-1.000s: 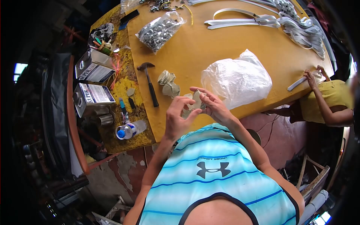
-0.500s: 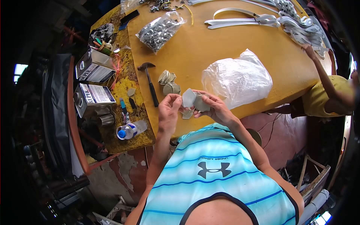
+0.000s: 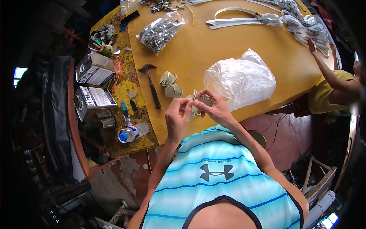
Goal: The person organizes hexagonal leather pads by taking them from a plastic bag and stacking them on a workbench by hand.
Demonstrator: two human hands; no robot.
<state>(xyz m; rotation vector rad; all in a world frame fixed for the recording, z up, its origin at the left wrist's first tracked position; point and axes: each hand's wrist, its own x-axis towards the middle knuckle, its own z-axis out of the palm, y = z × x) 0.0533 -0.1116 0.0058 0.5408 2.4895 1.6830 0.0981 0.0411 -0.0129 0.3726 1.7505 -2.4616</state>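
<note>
The left hand [image 3: 177, 121] and right hand [image 3: 216, 110] meet fingertip to fingertip, both pinching one thin flat piece [image 3: 194, 95]. The piece is held edge-on to the camera. Its long axis runs away from the body, toward the far side of the table [image 3: 236, 42].

- Just beyond the left hand: two stacks of pieces [image 3: 170, 84] and one hammer [image 3: 151, 87], handle toward the body.
- Beyond the right hand: one plastic bag [image 3: 240, 78].
- Left of the left hand: two cans [image 3: 94, 100] and one bottle [image 3: 130, 133].
</note>
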